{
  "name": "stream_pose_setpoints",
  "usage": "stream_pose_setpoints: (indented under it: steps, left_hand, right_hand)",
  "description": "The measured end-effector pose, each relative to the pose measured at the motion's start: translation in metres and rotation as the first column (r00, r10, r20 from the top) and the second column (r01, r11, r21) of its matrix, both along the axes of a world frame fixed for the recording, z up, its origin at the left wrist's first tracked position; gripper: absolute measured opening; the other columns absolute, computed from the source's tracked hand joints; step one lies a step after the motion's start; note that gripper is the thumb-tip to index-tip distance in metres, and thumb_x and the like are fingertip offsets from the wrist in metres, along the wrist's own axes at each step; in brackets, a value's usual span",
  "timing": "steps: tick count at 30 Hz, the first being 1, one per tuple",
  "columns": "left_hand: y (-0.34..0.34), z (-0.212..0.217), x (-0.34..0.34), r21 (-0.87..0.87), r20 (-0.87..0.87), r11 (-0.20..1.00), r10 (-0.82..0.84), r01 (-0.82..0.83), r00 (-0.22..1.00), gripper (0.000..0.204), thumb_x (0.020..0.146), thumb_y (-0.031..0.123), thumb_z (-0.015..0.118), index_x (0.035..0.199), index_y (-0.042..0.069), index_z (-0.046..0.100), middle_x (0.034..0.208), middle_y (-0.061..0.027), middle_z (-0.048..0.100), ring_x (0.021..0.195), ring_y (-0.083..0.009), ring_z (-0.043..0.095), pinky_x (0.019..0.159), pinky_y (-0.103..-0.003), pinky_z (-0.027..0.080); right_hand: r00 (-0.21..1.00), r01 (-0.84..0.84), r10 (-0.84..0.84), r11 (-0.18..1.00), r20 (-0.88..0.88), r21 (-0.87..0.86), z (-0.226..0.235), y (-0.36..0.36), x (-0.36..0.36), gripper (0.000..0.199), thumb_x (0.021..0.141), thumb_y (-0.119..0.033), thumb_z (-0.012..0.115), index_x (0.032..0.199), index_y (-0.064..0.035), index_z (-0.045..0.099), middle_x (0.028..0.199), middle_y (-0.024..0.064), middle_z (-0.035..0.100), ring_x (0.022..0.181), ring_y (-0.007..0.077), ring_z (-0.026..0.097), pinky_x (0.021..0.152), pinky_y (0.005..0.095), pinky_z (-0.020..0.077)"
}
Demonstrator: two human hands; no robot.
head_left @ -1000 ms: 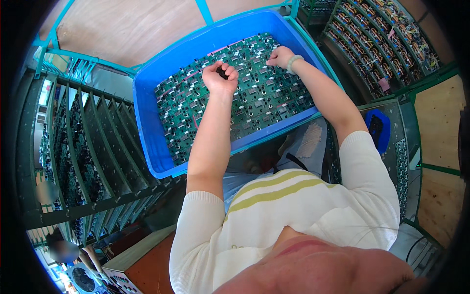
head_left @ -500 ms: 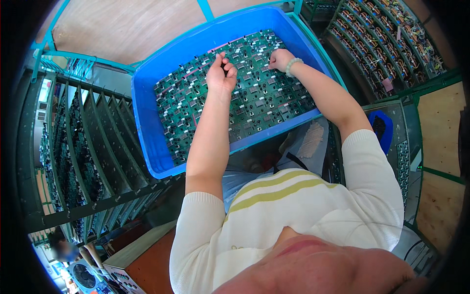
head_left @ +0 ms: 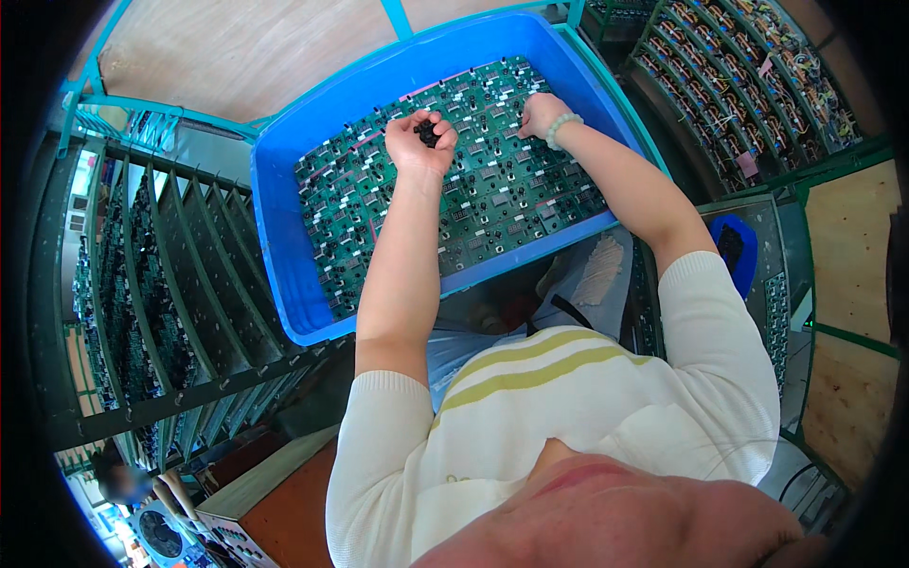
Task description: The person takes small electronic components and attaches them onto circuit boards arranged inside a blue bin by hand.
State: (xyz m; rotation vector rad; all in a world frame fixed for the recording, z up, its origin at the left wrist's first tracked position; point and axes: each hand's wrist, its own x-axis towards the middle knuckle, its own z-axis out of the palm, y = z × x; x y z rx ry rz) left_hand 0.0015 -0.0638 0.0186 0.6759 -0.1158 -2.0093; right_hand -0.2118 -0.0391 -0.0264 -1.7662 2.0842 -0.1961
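Note:
A large blue plastic bin [head_left: 284,227] sits in front of me, its floor covered with a panel of green circuit boards [head_left: 492,199]. My left hand [head_left: 417,142] hovers over the middle of the boards, fingers curled around a few small black parts [head_left: 428,133]. Near the boards' far right edge, my right hand [head_left: 542,114], with a pale bead bracelet on the wrist, presses its fingertips down onto them. Whether it pinches a part is hidden.
A dark rack [head_left: 170,284] of upright circuit boards stands to my left, and a similar rack [head_left: 757,85] is at the right. A small blue tray [head_left: 739,251] sits by my right elbow. A wooden surface [head_left: 246,47] lies beyond the bin.
My left hand has lifted slightly and turned so the black parts in its fingers show. The right hand has stayed at the far right of the boards, shifting only a little.

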Motion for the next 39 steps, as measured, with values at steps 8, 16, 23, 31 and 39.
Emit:
stream_pose_setpoints:
  steps: [8,16,23,31,39]
  left_hand:
    - [-0.005,-0.006,-0.005,0.049,0.024,0.999,0.010,-0.011,1.000,0.010,0.072,0.008,0.036,0.077,0.002,0.044,0.064,-0.0098,0.044,0.049,-0.0161,0.036,0.037,-0.024,0.024]
    - [-0.006,-0.012,-0.009,-0.056,0.058,0.992,-0.110,0.113,0.992,0.011,0.084,0.012,0.041,0.086,0.002,0.045,0.066,-0.0045,0.043,0.050,-0.0104,0.035,0.037,-0.020,0.023]
    - [0.000,-0.010,-0.009,-0.091,0.097,0.992,-0.083,0.092,0.992,0.020,0.086,0.020,0.037,0.079,0.003,0.045,0.065,-0.0055,0.042,0.049,-0.0120,0.035,0.036,-0.021,0.023]
    - [-0.005,-0.011,-0.008,-0.050,0.076,0.990,-0.128,0.132,0.989,0.015,0.079,0.014,0.036,0.080,0.001,0.044,0.064,-0.0078,0.043,0.048,-0.0144,0.036,0.036,-0.022,0.023]
    - [-0.006,-0.013,-0.009,-0.147,0.251,0.980,-0.091,0.131,0.964,0.014,0.083,0.015,0.048,0.087,0.001,0.047,0.065,-0.0027,0.042,0.049,-0.0082,0.035,0.036,-0.018,0.024]
  right_hand:
    - [0.994,-0.058,0.058,0.998,-0.095,0.000,-0.009,-0.006,-0.003,0.023,0.061,-0.019,0.066,0.075,-0.0026,0.062,0.082,0.0166,0.059,0.079,0.0295,0.057,0.071,0.0361,0.0462]
    - [0.949,-0.154,0.135,0.987,-0.284,-0.043,-0.001,0.005,0.014,0.016,0.065,-0.010,0.058,0.079,-0.0026,0.061,0.086,0.0175,0.058,0.081,0.0304,0.057,0.070,0.0378,0.0466]
    - [0.924,-0.230,0.211,0.973,-0.318,-0.022,-0.005,0.002,0.010,0.017,0.068,-0.013,0.053,0.078,-0.0025,0.061,0.086,0.0174,0.059,0.078,0.0304,0.058,0.069,0.0373,0.0467]
    - [0.323,0.317,-0.275,0.933,0.905,0.170,-0.004,-0.042,-0.024,0.016,0.077,-0.012,0.049,0.074,-0.0013,0.061,0.063,0.0098,0.057,0.057,0.0144,0.056,0.049,0.0257,0.0451]
    - [0.930,0.024,0.067,0.970,0.360,-0.242,-0.008,-0.032,0.005,0.016,0.062,-0.017,0.070,0.069,-0.0059,0.063,0.062,0.0070,0.060,0.055,0.0144,0.057,0.055,0.0277,0.0458]
